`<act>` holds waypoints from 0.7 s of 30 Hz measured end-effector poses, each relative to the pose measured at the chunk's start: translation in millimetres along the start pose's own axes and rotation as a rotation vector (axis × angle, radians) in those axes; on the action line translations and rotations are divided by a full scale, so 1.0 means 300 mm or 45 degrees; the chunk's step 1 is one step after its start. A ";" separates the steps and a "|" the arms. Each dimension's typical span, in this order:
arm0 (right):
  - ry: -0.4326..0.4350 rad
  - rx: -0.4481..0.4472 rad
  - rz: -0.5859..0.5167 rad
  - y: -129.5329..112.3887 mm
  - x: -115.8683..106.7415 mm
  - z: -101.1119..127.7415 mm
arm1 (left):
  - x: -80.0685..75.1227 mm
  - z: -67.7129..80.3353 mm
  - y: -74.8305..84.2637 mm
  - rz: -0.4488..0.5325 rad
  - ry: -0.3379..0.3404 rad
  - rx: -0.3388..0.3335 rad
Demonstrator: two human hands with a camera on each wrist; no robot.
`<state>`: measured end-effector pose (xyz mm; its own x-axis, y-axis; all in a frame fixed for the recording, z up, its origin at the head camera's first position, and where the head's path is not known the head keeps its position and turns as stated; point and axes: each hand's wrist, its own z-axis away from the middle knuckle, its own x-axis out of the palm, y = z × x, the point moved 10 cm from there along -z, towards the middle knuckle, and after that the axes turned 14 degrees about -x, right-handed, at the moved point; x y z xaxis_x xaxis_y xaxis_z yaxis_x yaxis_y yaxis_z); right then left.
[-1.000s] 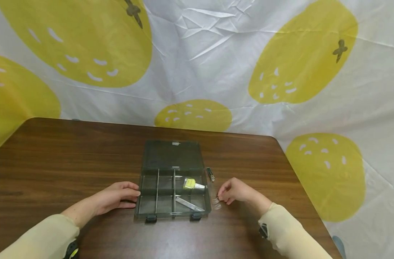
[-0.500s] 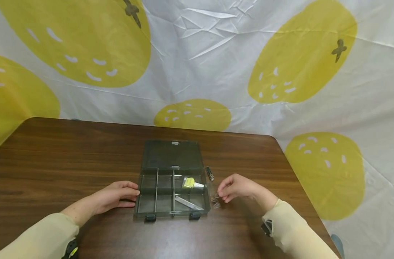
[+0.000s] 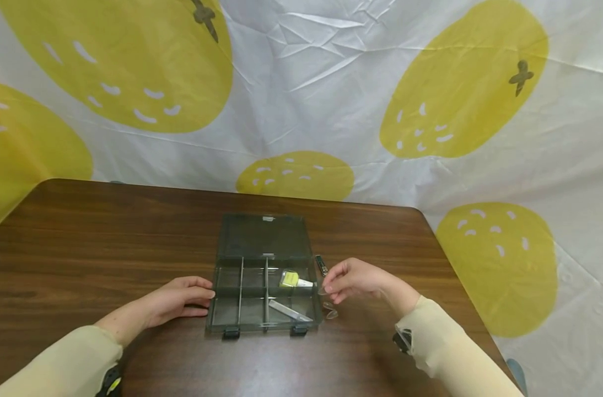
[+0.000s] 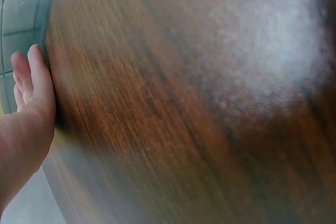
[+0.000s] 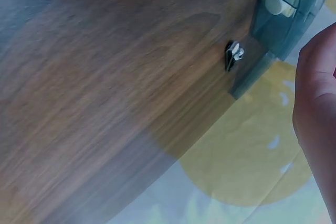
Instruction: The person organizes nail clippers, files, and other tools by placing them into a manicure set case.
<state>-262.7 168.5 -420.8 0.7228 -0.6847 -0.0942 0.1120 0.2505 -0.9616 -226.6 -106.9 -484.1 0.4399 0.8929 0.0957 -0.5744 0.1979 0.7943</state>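
Our right hand [image 3: 353, 280] has its fingertips pinched at the box's right wall, on what looks like a small clear piece, too faint to name. Another clear piece [image 3: 330, 313] lies on the table [image 3: 83, 237] just below, and a small dark clip [image 3: 321, 266] just beyond. Our left hand [image 3: 175, 300] rests with relaxed fingers against the left wall of the open box [image 3: 227, 300], which holds a yellow tube [image 3: 292, 280] and a strip [image 3: 287, 312].
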 end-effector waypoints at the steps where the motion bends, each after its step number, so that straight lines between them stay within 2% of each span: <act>1: -0.004 -0.001 0.005 -0.005 0.005 -0.004 | 0.000 0.000 0.000 0.001 0.000 0.000; 8: -0.015 -0.013 0.067 -0.027 0.038 -0.044 | -0.003 0.003 0.001 -0.004 0.001 0.000; 14: -0.025 -0.010 0.049 -0.036 0.076 -0.081 | -0.003 0.001 0.001 -0.014 -0.001 0.000; 21: -0.107 -0.043 0.082 -0.037 0.137 -0.129 | -0.002 0.001 -0.002 -0.035 0.004 -0.013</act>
<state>-260.8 111.1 -423.9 0.7823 -0.6079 -0.1357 0.0412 0.2679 -0.9626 -226.4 -107.7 -484.5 0.4535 0.8884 0.0719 -0.5691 0.2265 0.7905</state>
